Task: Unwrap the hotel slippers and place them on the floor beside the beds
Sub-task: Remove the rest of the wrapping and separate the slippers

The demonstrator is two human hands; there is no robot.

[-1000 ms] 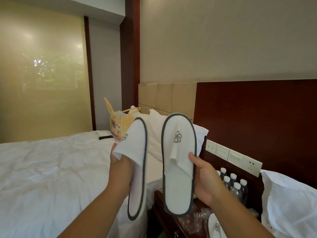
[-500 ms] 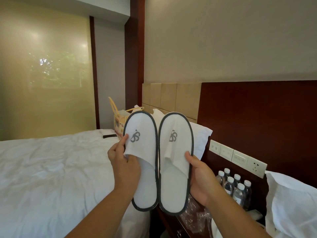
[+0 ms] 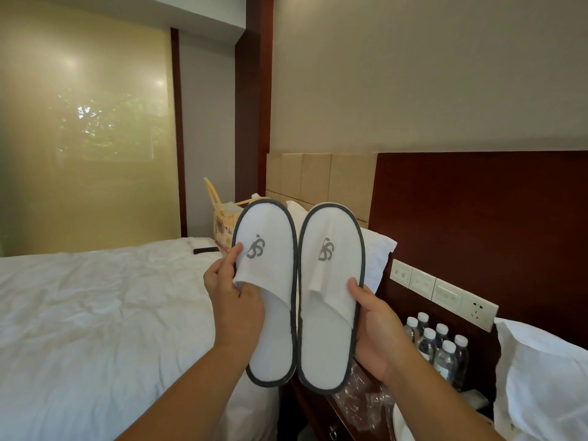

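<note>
Both slippers are being held up in the air, toes upward, side by side, their grey-trimmed inner edges nearly touching, above the dark narrow gap running between the bed and the nightstand. The bed's edge is lying just under the left forearm. Below the right-hand heel, crumpled plastic wrap is lying on the nightstand, water bottles are standing towards its back, and a switch panel is sitting on the wall above them. A pillow on a second bed is crowding the right edge

The left hand is pinching the left slipper at the outer edge of its upper, thumb lying on the front beside the grey logo; most of the slipper is standing above and to the right of that grip. The right hand is gripping the right slipper along its outer rim, thumb pressing on the upper's open edge, palm wrapping behind the sole; the toe is rising well above the grip, the heel hanging just below
</note>
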